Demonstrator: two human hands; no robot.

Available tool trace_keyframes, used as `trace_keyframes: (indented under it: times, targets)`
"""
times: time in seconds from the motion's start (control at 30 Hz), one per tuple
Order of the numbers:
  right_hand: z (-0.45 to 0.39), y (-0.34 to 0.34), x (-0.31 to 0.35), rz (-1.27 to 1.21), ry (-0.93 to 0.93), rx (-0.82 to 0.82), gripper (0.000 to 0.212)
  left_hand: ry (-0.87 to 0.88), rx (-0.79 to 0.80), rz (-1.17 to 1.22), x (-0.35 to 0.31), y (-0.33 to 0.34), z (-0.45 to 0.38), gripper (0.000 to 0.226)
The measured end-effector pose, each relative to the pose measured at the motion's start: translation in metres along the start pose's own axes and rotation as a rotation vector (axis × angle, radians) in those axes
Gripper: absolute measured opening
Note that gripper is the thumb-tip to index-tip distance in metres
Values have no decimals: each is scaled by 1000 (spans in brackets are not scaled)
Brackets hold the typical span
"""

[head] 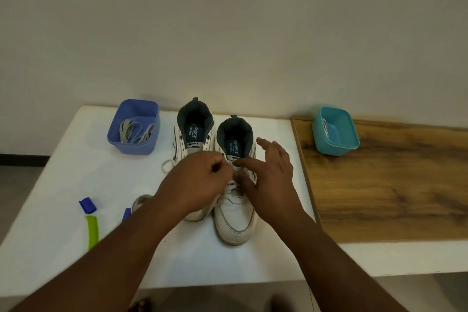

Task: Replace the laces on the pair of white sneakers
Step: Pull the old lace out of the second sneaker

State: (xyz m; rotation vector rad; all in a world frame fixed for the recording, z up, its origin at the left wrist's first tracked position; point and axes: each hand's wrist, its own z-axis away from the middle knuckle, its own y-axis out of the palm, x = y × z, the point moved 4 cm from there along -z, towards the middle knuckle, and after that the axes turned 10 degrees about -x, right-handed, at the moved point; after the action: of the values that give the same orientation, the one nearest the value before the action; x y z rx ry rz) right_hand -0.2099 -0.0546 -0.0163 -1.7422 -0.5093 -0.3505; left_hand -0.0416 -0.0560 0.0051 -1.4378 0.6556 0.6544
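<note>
Two white sneakers stand side by side on the white table (76, 185), toes toward me. The left sneaker (193, 134) is partly covered by my left hand (200, 180), whose fingers are pinched on a white lace (234, 172) over the right sneaker (236, 220). My right hand (271, 175) rests on the right sneaker's outer side, its fingers spread and its thumb near the lace. A loop of white lace (166, 166) lies beside the left sneaker.
A blue-purple tub (134, 126) with grey laces sits at the back left. A teal tub (334, 132) holding a white lace stands on a wooden board (392, 185) to the right. A green and blue strip (91, 220) and a round metal object (141, 201) lie at the left.
</note>
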Motion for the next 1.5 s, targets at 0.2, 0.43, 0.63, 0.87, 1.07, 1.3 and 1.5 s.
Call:
trace_keyframes:
  times: [0.2, 0.43, 0.63, 0.87, 1.07, 1.3, 1.5]
  targets:
    - [0, 0, 3, -32, 1, -20, 14, 176, -472, -210, -5, -18, -2, 30]
    - [4, -4, 2, -90, 43, -9, 13, 153, -158, -520, 7, 10, -8, 35]
    - [0, -25, -7, -101, 43, -210, 3, 91, -208, -386, 12, 4, -13, 19]
    - [0, -4, 5, -25, -128, -13, 30, 103, -235, -295, 11, 5, -14, 17]
    - [-7, -16, -11, -35, 36, -239, 9, 106, -231, -288, 15, 2, -15, 18]
    - [-10, -26, -40, -292, 314, -377, 17, 104, -243, -246, 15, 1, -15, 18]
    - [0, -1, 6, -37, -69, -63, 20, 108, -255, -236, 17, 4, -16, 16]
